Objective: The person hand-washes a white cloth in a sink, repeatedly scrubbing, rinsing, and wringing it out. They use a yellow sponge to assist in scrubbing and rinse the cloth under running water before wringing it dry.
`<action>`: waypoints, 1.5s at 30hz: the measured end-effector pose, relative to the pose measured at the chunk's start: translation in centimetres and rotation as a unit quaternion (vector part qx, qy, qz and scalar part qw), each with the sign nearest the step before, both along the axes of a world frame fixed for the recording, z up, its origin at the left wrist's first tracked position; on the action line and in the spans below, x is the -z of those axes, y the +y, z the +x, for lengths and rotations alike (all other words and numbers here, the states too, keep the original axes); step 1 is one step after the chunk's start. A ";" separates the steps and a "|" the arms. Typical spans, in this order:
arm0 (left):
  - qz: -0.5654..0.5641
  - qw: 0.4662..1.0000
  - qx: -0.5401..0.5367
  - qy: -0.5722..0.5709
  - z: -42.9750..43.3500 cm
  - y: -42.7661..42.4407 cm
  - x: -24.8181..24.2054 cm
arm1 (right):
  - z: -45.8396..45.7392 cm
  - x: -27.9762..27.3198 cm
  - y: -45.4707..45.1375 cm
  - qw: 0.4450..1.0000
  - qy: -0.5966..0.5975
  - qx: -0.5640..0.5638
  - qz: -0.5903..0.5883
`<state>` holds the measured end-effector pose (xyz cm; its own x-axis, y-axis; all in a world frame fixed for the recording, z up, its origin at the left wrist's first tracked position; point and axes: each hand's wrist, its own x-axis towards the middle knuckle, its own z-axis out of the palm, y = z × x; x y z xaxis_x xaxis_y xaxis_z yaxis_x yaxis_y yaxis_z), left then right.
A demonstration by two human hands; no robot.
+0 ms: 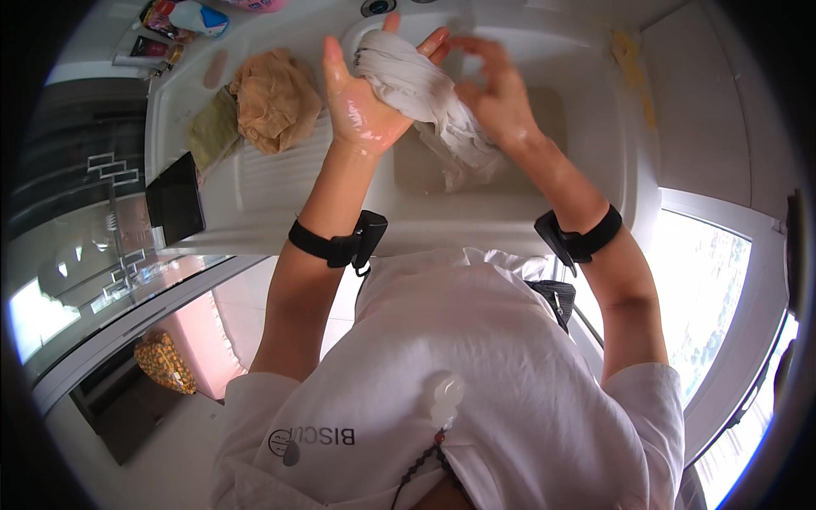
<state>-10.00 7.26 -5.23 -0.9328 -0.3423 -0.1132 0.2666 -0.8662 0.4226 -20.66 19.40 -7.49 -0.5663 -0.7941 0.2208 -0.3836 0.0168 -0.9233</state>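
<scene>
A wet white cloth (414,76) lies across the palm and fingers of my left hand (366,111), which is turned up and glistens with water. The thumb and some fingertips stick out around the cloth and hide nothing of its middle. Its twisted lower end hangs down over the sink basin (484,213), which holds cloudy water (542,127). Beside the cloth, on its right, my right hand (500,95) is blurred, with its fingers apart. Whether its thumb touches the cloth I cannot tell.
Left of the basin, a crumpled tan cloth (277,102) and a greenish cloth (213,131) lie on the ribbed washboard (280,172). A dark flat panel (178,201) leans at the sink's left edge. Bottles (197,19) and tubes stand at upper left. A yellow cloth (634,76) hangs at right.
</scene>
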 end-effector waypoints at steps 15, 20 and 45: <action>-0.068 0.962 -0.139 -0.226 -1.1 -1.8 4.7 | 4.5 2.0 -1.3 0.998 -0.006 0.055 -0.006; 0.012 0.990 -0.118 0.074 -1.6 3.1 5.8 | 6.0 0.7 -3.8 0.962 0.220 0.124 0.105; 0.003 0.943 -0.150 -0.298 -2.3 1.5 2.7 | 4.8 2.1 -3.4 0.959 0.146 0.180 -0.161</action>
